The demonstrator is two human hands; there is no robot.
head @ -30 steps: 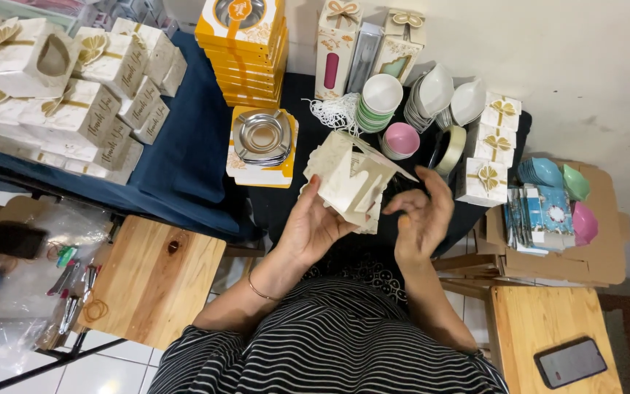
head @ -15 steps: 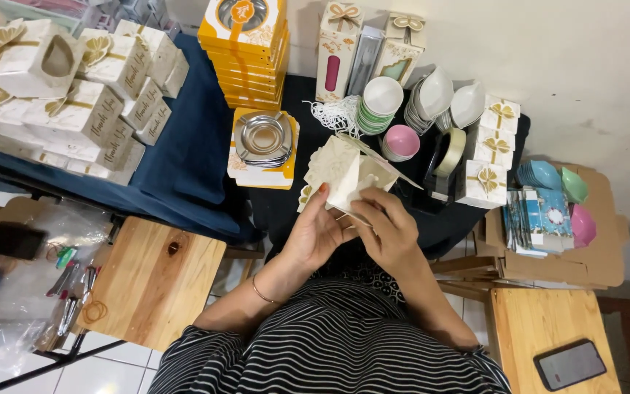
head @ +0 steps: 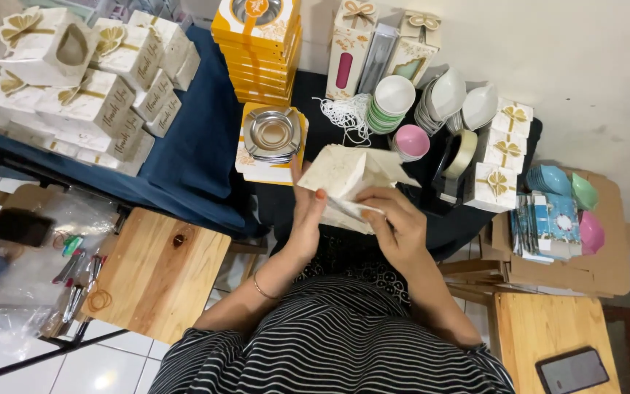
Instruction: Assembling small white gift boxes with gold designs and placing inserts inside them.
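Observation:
Both my hands hold a cream paper box [head: 344,179] with loose flaps above my lap. My left hand [head: 305,219] grips its left side, thumb up along the edge. My right hand [head: 394,222] covers the lower right part and pinches a flap. Just beyond the box lies a yellow flat box with metal ashtrays [head: 272,135] stacked on it. A pink bowl [head: 411,140] and a stack of white and green bowls [head: 391,102] stand behind the box on the dark table.
Stacked cream gift boxes [head: 82,80] fill the blue cloth at left. A pile of yellow boxes [head: 255,47] stands at the back. A tape dispenser [head: 457,164] and small bowed boxes [head: 496,157] sit right. Wooden stools [head: 156,273] flank me; a phone [head: 572,370] lies lower right.
The box has come down and closer to my body. My right hand moved from beside it onto its lower right flap, and the open flaps are folded in more.

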